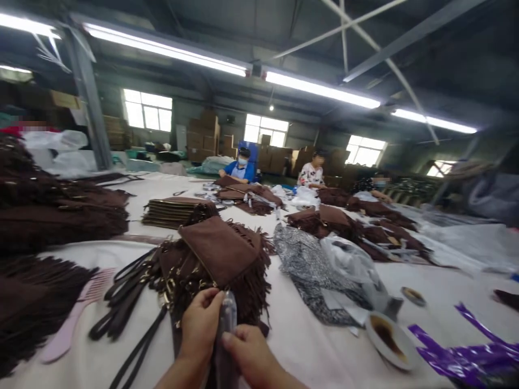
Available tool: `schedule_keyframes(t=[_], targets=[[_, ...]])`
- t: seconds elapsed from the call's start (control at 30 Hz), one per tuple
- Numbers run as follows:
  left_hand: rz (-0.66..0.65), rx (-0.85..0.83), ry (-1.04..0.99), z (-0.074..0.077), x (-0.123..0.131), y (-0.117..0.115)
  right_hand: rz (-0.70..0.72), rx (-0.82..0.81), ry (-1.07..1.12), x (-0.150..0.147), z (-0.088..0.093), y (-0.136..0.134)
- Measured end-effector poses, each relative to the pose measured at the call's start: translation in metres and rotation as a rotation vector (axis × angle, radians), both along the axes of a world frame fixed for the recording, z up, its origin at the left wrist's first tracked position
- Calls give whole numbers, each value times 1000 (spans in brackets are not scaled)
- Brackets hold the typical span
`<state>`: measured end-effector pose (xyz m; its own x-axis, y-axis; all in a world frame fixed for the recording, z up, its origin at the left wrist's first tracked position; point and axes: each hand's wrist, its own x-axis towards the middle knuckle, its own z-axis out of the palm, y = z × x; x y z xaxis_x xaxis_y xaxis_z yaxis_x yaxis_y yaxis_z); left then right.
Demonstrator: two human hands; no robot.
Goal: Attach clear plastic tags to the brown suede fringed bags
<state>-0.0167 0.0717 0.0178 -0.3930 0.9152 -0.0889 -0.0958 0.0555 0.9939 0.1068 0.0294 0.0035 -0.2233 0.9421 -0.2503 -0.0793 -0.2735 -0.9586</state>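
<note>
At the near edge of a pile, a brown fringed pouch [223, 246] lies with one corner pointing toward me. My left hand [200, 319] is closed in a pinch right at that corner, but what sits between its fingertips is hidden. Beside it runs a dark brown strip partly covered in clear plastic [229, 316], upright in the view. The thumb and fingers of my right hand [249, 351] grip this plastic-covered strip from the right. Brown wrist straps [125, 302] with gold-coloured clasps fan out left of the pile.
A pink comb [77, 319] lies at left, beside brown fringe [36, 302]. Stacked zipped pouches [176, 210] stand behind. To the right are grey speckled cloth [302, 270], a dish of brown liquid [389, 340] and purple plastic [458, 351]. Several people sit across the table.
</note>
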Motion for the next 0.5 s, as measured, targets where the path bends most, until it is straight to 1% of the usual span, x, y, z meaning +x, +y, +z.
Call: schedule_keyframes(t=[0.07, 0.13, 0.23, 0.3, 0.4, 0.5], targets=[[21, 37, -28, 2, 8, 2, -48, -20, 68, 2, 4, -1], [21, 60, -31, 4, 13, -1, -70, -17, 98, 0, 12, 3], [-13, 25, -2, 4, 8, -19, -77, -12, 104, -4, 20, 13], [-55, -30, 14, -3, 2, -38, -86, -28, 129, -7, 20, 15], [-152, -87, 9, -20, -1, -66, -98, -6, 115, -9, 17, 11], [-243, -112, -33, -32, 1, -84, -64, 50, 58, -9, 17, 1]])
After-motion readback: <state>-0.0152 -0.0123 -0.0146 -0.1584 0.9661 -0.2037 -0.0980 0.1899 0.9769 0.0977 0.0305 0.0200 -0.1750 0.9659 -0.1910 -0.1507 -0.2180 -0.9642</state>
